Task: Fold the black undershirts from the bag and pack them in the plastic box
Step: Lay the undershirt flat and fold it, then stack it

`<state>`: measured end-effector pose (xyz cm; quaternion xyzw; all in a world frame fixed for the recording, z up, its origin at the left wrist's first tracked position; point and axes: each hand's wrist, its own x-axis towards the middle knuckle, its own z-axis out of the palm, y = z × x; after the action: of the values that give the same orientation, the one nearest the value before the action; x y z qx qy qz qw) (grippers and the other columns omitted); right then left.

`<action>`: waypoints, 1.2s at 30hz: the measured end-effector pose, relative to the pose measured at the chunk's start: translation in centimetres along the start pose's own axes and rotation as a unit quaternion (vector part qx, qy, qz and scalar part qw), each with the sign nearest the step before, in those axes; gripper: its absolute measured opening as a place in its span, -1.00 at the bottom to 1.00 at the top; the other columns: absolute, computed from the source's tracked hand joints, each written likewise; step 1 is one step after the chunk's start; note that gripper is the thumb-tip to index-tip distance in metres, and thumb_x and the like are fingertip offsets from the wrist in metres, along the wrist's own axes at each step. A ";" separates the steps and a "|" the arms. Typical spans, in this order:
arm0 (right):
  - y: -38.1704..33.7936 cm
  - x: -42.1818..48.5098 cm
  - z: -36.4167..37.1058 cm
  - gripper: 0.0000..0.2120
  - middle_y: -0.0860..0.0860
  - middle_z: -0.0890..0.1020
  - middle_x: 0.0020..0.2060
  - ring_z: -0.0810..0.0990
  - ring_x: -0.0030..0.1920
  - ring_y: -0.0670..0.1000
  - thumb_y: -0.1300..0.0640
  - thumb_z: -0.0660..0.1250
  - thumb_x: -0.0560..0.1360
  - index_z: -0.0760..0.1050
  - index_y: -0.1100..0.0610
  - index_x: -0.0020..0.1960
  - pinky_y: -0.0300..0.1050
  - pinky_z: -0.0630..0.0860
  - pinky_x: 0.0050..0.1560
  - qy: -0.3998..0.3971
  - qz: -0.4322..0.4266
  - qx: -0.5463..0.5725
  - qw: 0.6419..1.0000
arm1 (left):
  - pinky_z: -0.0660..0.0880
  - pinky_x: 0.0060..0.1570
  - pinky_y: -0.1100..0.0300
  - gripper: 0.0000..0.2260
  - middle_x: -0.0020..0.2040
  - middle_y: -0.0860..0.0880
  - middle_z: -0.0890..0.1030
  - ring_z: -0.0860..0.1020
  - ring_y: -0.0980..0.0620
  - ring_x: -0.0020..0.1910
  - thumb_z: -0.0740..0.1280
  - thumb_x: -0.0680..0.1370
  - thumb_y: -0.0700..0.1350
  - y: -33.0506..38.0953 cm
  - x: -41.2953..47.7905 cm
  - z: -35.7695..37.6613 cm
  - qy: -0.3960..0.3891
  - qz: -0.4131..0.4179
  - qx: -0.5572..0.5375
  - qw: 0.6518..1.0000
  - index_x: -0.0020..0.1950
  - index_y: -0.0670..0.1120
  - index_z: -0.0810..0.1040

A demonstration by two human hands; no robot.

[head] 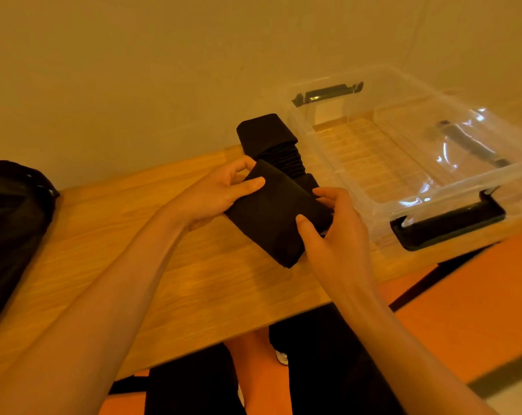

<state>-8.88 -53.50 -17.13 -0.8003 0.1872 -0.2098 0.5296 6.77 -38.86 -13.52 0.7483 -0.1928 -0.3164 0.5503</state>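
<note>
While left hand (220,193), right hand (334,235) pinch folded black undershirt (271,217), rippled stack (283,151) behind, possibly cloth.

Prob home rm: wood table (163,265), bare wall (134,70)

One wide-angle camera, worn on the person's head, is directed forward and steeply down over the light wooden tabletop (169,265) toward the plain beige wall (134,70) at its far edge. The left hand (220,193) and right hand (337,235), gripping a folded black undershirt (271,217), are framed close at centre; the clear plastic box with black handles (337,163) is caught far right, the black bag (11,223) at the left margin.
</note>
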 end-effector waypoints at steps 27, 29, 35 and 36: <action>3.2 -4.0 0.7 -0.54 -0.02 0.41 0.31 0.40 0.34 -0.08 0.02 0.40 0.55 0.30 0.03 0.37 -0.20 0.41 0.32 0.139 -0.096 -0.073 0.983 | 0.62 -0.22 0.24 -0.89 -0.08 -0.03 0.72 0.70 0.04 -0.08 0.29 0.66 -0.14 4.1 5.4 1.7 -0.135 0.003 0.026 0.991 0.18 -0.03 0.52; 2.8 -3.6 1.0 -0.47 -0.01 0.39 0.37 0.36 0.40 -0.06 0.02 0.39 0.57 0.28 0.08 0.46 -0.16 0.39 0.36 0.125 -0.089 -0.091 0.984 | 0.62 -0.25 0.25 -0.90 -0.07 -0.04 0.72 0.71 0.03 -0.09 0.29 0.65 -0.13 4.2 5.2 1.4 -0.141 -0.002 0.028 0.990 0.17 -0.02 0.52; 3.0 -1.1 1.5 -0.48 0.17 0.29 0.55 0.19 0.58 0.13 0.02 0.26 0.64 0.32 0.16 0.54 0.02 0.18 0.54 0.081 -0.228 -0.298 0.924 | 0.63 -0.23 0.23 -0.88 -0.02 -0.06 0.72 0.70 0.01 -0.07 0.29 0.65 -0.10 4.3 4.9 1.3 -0.156 -0.008 0.048 0.987 0.17 -0.03 0.52; 3.3 -0.9 1.4 -0.49 0.17 0.29 0.55 0.18 0.58 0.13 0.01 0.25 0.64 0.33 0.15 0.54 0.03 0.17 0.55 0.076 -0.236 -0.314 0.916 | 0.64 -0.22 0.21 -0.88 0.00 -0.06 0.72 0.70 0.00 -0.06 0.30 0.65 -0.10 4.2 5.0 1.5 -0.158 -0.007 0.054 0.986 0.18 -0.03 0.52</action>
<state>-9.10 -53.13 -20.77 -0.9278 0.0886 -0.3199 0.1701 9.67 -44.44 -11.11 0.7188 -0.2883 -0.4239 0.4695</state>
